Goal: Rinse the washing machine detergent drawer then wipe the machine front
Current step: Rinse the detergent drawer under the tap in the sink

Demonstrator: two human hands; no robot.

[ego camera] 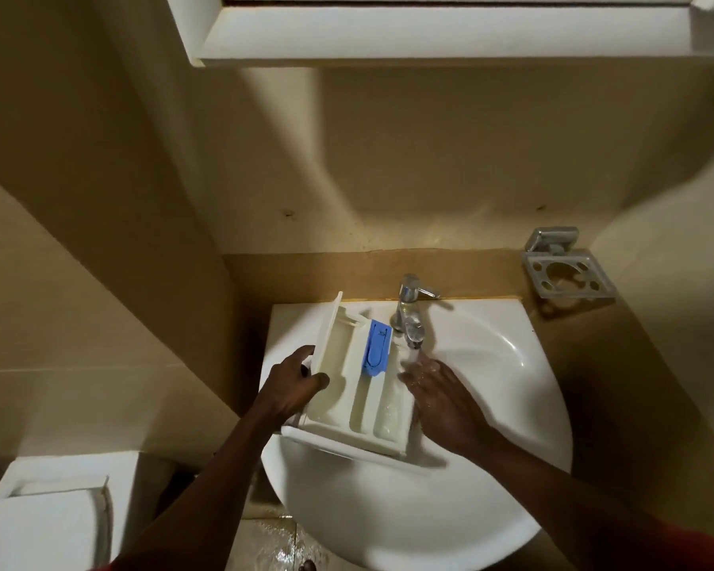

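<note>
Over the white sink (512, 405), which is fixed to a tan tiled wall, a person holds the detergent drawer (347, 389) above the left half of the basin. The drawer's open compartments face up, its front panel is toward the person, and its far end points at the wall. A white cabinet (429, 35) hangs overhead, and a white toilet cistern (50, 513) stands at the lower left. Below the basin, the floor (281, 546) shines wet.

The left hand (293, 385) grips the drawer by its left wall. The thumb (320, 381) is hooked over the edge into the large compartment, and the other fingers are curled round the outside, clamped on the plastic.

The right hand (442, 401) lies flat and palm-down just beside the drawer's right side. Its fingers (419, 375) are straight and a little apart and hold nothing. Their tips are wet and sit under the running water (411, 356). Whether they touch the drawer's edge cannot be told.

The chrome tap (409, 307) stands at the back of the sink, with its spout above the drawer's right compartment. A metal toothbrush holder (567, 274) is mounted on the wall to the right. A blue insert (375, 347) sits in the drawer's middle channel at the far end.
</note>
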